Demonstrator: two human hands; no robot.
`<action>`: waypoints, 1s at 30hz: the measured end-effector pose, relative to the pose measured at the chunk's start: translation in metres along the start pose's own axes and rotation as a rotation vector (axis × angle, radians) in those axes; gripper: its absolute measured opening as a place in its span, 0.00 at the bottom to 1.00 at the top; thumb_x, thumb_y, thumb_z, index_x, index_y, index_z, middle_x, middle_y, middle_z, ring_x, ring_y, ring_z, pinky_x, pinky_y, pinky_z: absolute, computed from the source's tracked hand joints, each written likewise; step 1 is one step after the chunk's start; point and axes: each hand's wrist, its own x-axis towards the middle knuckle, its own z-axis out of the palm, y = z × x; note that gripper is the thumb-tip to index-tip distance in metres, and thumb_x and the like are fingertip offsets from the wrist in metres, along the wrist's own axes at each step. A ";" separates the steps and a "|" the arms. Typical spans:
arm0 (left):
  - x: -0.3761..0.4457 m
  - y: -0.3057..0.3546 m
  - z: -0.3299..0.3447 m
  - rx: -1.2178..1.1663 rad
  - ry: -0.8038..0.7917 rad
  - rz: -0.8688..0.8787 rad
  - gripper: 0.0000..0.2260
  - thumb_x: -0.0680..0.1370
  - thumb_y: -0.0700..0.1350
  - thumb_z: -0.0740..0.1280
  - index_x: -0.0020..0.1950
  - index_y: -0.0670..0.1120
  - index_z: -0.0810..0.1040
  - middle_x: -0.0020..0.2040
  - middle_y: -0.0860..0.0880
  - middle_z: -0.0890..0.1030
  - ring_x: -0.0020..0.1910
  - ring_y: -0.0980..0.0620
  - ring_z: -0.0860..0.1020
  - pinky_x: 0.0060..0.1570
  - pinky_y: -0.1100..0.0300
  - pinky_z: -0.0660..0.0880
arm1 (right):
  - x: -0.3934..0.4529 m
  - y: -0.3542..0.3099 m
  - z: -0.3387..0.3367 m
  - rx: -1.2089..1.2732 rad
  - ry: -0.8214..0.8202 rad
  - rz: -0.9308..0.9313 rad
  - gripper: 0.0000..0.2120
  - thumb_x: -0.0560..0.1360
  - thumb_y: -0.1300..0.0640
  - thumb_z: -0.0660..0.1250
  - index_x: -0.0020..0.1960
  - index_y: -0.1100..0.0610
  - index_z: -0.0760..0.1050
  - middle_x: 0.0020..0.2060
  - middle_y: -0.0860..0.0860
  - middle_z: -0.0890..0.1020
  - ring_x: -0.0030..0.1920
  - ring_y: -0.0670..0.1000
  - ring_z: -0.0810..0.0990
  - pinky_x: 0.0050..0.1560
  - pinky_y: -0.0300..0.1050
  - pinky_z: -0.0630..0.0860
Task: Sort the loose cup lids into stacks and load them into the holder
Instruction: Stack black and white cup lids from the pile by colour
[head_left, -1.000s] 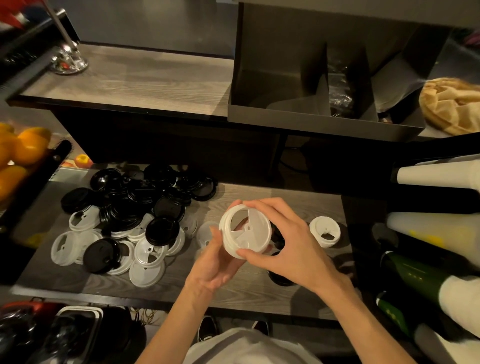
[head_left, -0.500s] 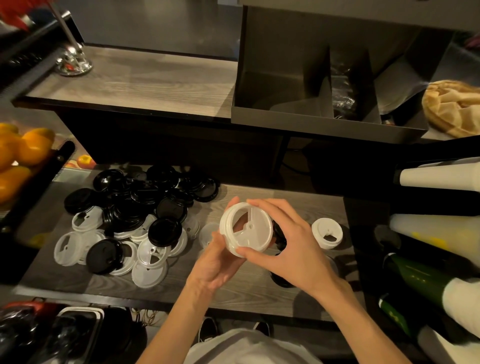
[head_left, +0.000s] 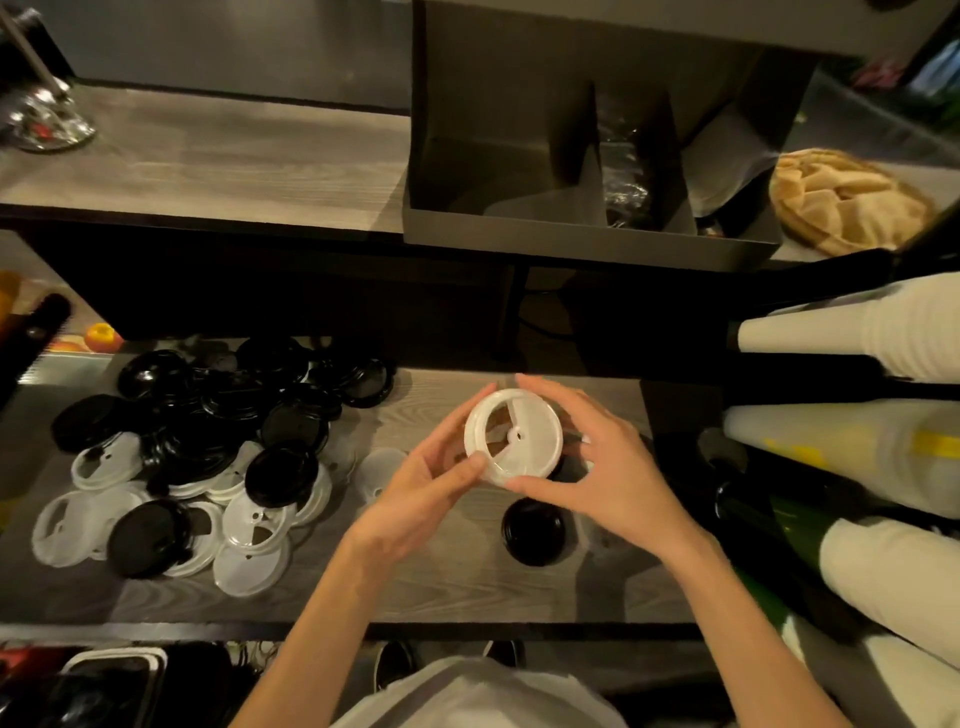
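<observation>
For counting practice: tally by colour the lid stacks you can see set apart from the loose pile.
White stack: 1, held by left hand and right hand
Black stack: 1, on the shelf
Total: 2; hands may hide more.

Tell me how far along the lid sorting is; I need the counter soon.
Barely started. Done: a short black lid stack stands apart on the shelf. In hand: left hand and right hand hold a white plastic lid stack. Left: the mixed black-and-white lid pile and the dark divided holder, no lids visible inside.
</observation>
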 end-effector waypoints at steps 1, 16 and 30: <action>0.005 0.000 0.002 0.028 0.036 -0.013 0.23 0.82 0.42 0.63 0.78 0.48 0.67 0.72 0.45 0.76 0.71 0.44 0.75 0.67 0.52 0.75 | -0.001 0.006 -0.007 -0.023 -0.027 0.027 0.43 0.68 0.49 0.82 0.77 0.39 0.65 0.69 0.33 0.73 0.69 0.36 0.73 0.64 0.33 0.74; 0.104 -0.042 0.069 0.042 0.094 -0.283 0.14 0.80 0.44 0.71 0.64 0.43 0.76 0.56 0.40 0.85 0.57 0.42 0.83 0.57 0.42 0.81 | -0.016 0.096 -0.067 -0.240 0.043 0.207 0.45 0.74 0.70 0.74 0.75 0.29 0.65 0.71 0.35 0.67 0.72 0.44 0.71 0.59 0.46 0.83; 0.147 -0.096 0.081 0.006 0.242 -0.551 0.16 0.74 0.41 0.77 0.57 0.37 0.77 0.51 0.38 0.85 0.50 0.39 0.81 0.62 0.42 0.74 | -0.005 0.142 -0.053 -0.309 0.176 0.406 0.42 0.69 0.55 0.82 0.77 0.46 0.65 0.70 0.52 0.63 0.70 0.53 0.71 0.60 0.39 0.72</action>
